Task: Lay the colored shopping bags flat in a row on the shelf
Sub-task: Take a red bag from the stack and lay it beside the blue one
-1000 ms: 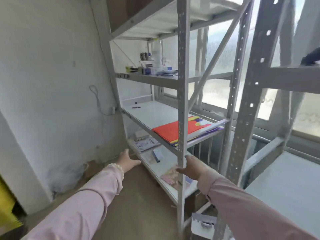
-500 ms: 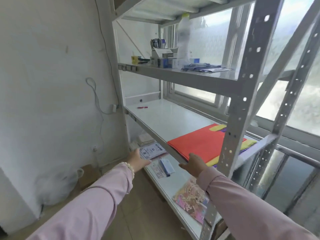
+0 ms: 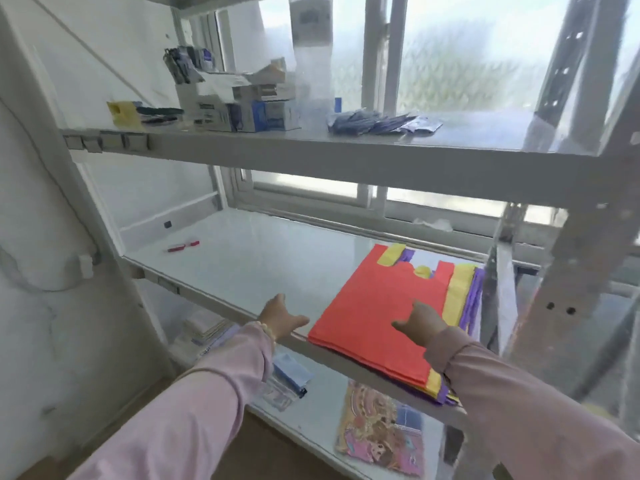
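Red bag [image 3: 374,306] flat atop yellow, purple bags, shelf [image 3: 249,258] right end.

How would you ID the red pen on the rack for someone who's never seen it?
Find the middle shelf of the grey metal rack, the one with the stacked bags at its right end. The red pen lies alone on the bare white surface at the far left. It is thin and small, unlike the broad flat red bag.

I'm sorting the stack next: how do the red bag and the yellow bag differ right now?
The red bag lies on top, fully shown; the yellow bag lies beneath it, showing only edge strips. The right hand is over the red bag, not the yellow bag. Both lie flat on the middle shelf.
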